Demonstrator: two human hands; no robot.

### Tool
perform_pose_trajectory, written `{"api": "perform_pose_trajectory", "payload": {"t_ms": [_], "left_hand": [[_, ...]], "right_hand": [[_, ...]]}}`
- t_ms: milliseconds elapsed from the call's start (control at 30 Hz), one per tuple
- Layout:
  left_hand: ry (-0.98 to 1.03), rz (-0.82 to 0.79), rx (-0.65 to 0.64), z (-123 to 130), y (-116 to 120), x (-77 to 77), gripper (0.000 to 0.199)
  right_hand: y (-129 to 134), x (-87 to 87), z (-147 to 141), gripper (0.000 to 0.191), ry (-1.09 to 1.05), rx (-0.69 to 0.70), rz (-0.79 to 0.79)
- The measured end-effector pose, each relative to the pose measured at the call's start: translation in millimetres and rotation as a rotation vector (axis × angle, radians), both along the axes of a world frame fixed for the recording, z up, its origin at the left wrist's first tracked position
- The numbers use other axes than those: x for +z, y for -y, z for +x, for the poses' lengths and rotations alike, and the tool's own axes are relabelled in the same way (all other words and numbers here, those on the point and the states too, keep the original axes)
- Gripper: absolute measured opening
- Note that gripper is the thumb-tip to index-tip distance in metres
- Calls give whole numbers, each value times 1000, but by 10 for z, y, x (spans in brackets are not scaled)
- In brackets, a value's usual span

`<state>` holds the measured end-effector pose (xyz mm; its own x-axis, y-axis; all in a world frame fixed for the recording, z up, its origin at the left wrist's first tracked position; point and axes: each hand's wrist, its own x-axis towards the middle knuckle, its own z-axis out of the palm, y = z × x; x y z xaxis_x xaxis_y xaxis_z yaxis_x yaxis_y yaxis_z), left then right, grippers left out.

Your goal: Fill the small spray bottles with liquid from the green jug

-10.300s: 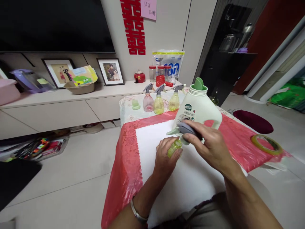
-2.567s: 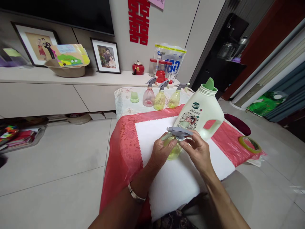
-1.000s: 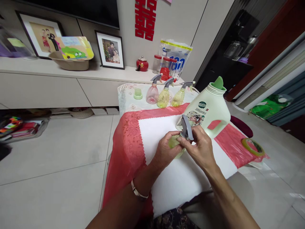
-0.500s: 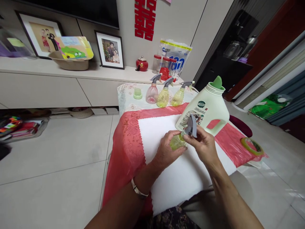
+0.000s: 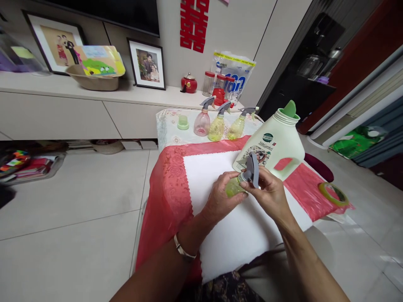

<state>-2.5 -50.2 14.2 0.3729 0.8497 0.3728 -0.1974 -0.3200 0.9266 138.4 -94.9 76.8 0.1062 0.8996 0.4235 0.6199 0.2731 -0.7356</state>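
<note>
Over the white mat point(image 5: 233, 247) my left hand point(image 5: 218, 197) is wrapped round the yellow-green body of a small spray bottle point(image 5: 233, 188), which tilts to the right. My right hand point(image 5: 269, 193) grips the collar below its grey trigger head point(image 5: 252, 168). The head sits on the bottle's neck; some of the collar is hidden by my fingers. Just behind stands a large pale-green detergent jug point(image 5: 277, 140) with a green spout and no cap on. Further back are a pink spray bottle point(image 5: 202, 123) and two yellow ones point(image 5: 216, 128), point(image 5: 236, 127), all with grey heads.
A green cap point(image 5: 183, 123) rests at the table's back left. Red plastic sheeting point(image 5: 166, 180) covers the table under the mat. Yellow tape point(image 5: 333, 193) lies at the right. Behind, the cabinet point(image 5: 132, 93) bears frames, jars and a detergent pouch point(image 5: 234, 75).
The grey trigger head has turned slightly in my right fingers. My left hand keeps its hold on the bottle body. The whole view has shifted a little.
</note>
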Motion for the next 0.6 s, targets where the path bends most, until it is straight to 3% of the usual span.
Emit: {"api": "perform_pose_trajectory", "payload": {"t_ms": [233,600], "left_hand": [[6,-10,3,3,9,-8,46],[-13,36,29,17,12,-13,42]], "right_hand": [[11,-35,-78,26,115,-113,59],[44,78,-147,16,220,-103,97]]}}
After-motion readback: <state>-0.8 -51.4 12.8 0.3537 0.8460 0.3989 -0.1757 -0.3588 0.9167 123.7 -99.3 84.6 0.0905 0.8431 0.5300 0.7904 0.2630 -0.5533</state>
